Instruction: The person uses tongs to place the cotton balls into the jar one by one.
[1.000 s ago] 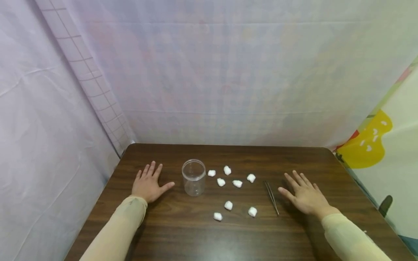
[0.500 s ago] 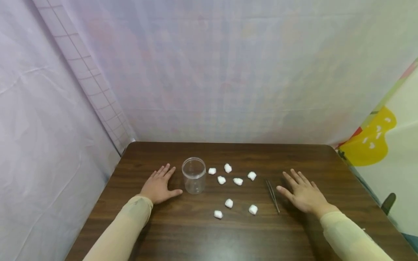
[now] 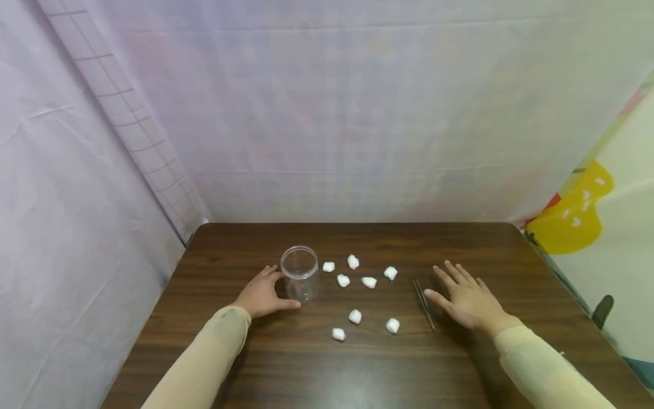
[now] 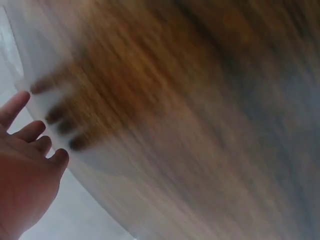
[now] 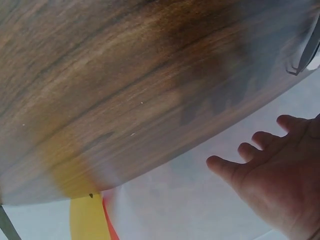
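A clear plastic jar (image 3: pixel 300 287) stands upright on the table, left of the middle. My left hand (image 3: pixel 259 296) is right beside it, thumb at its near side and fingers at its left, spread around the jar without closing. In the left wrist view that hand (image 4: pixel 32 175) shows its fingers apart. My right hand (image 3: pixel 469 304) has spread, straight fingers low over the table, thumb tip beside the metal tweezers (image 3: pixel 423 305). Several white cotton balls (image 3: pixel 369 282) lie between jar and tweezers. The right wrist view shows the right hand (image 5: pixel 280 175), with the tweezers (image 5: pixel 309 47) at the edge.
The dark wood table (image 3: pixel 286 363) has its far edge against a pale curtain (image 3: pixel 357 113). White cloth (image 3: pixel 66 227) hangs along the left side. On the right, a light cloth carries a yellow print (image 3: pixel 572 227).
My left hand has slid right until it is at the jar, its thumb reaching around the near side. My right hand has shifted slightly left, closer to the tweezers.
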The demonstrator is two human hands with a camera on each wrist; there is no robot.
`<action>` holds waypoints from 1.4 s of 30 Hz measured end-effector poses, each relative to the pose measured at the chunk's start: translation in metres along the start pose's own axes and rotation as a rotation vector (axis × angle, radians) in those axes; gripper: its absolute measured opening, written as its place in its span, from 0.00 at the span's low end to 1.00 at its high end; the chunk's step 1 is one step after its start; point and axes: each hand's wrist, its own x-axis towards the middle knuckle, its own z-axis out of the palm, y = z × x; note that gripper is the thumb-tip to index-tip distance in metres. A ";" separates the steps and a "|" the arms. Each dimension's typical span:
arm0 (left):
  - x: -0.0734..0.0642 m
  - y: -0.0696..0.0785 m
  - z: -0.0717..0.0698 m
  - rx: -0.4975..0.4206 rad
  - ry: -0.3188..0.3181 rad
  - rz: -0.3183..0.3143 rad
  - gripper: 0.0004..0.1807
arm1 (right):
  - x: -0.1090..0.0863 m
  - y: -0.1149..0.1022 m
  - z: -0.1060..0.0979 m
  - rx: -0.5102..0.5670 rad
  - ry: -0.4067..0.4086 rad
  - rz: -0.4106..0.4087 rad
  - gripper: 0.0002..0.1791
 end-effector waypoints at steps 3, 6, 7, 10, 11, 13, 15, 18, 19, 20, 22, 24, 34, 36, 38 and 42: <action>0.002 -0.002 0.002 -0.004 -0.001 0.007 0.52 | 0.000 -0.003 -0.002 -0.010 0.008 -0.004 0.47; 0.006 -0.003 0.003 0.005 0.001 0.022 0.52 | 0.000 -0.005 -0.005 -0.013 0.016 -0.011 0.46; 0.007 -0.004 0.004 0.008 0.002 0.027 0.52 | 0.000 -0.006 -0.006 -0.015 0.016 -0.014 0.46; 0.010 -0.004 0.004 0.007 0.011 0.037 0.51 | 0.000 -0.009 -0.008 -0.030 0.021 -0.028 0.46; 0.010 -0.004 0.003 0.004 0.016 0.040 0.51 | 0.001 -0.011 -0.009 -0.037 0.026 -0.034 0.46; 0.011 -0.003 0.002 0.010 0.019 0.039 0.50 | 0.001 -0.014 -0.012 -0.058 0.041 -0.050 0.46; 0.012 -0.002 0.000 0.018 0.016 0.034 0.50 | 0.002 -0.018 -0.014 -0.078 0.064 -0.058 0.46; 0.011 -0.001 -0.001 0.024 0.008 0.028 0.51 | 0.003 -0.024 -0.016 -0.107 0.109 -0.052 0.44; 0.011 0.000 -0.001 0.025 0.006 0.028 0.52 | 0.004 -0.026 -0.017 -0.114 0.122 -0.045 0.41; 0.011 0.000 -0.001 0.022 0.006 0.031 0.52 | 0.005 -0.028 -0.018 -0.120 0.134 -0.036 0.39; 0.012 -0.001 0.000 0.020 0.005 0.032 0.52 | 0.006 -0.032 -0.020 -0.105 0.130 -0.004 0.30; 0.012 -0.001 0.000 0.019 0.003 0.030 0.51 | 0.009 -0.036 -0.020 -0.078 0.097 0.033 0.25; 0.016 -0.001 0.005 0.033 -0.003 0.014 0.49 | 0.015 -0.054 -0.013 -0.004 -0.099 0.194 0.22; 0.015 -0.001 0.006 0.032 -0.005 0.017 0.49 | 0.014 -0.055 -0.012 -0.003 -0.100 0.199 0.21; 0.015 0.000 0.006 0.032 -0.006 0.020 0.49 | 0.014 -0.056 -0.010 -0.004 -0.099 0.199 0.20; 0.015 -0.001 0.008 0.036 -0.011 0.029 0.49 | 0.013 -0.056 -0.006 0.001 -0.093 0.198 0.19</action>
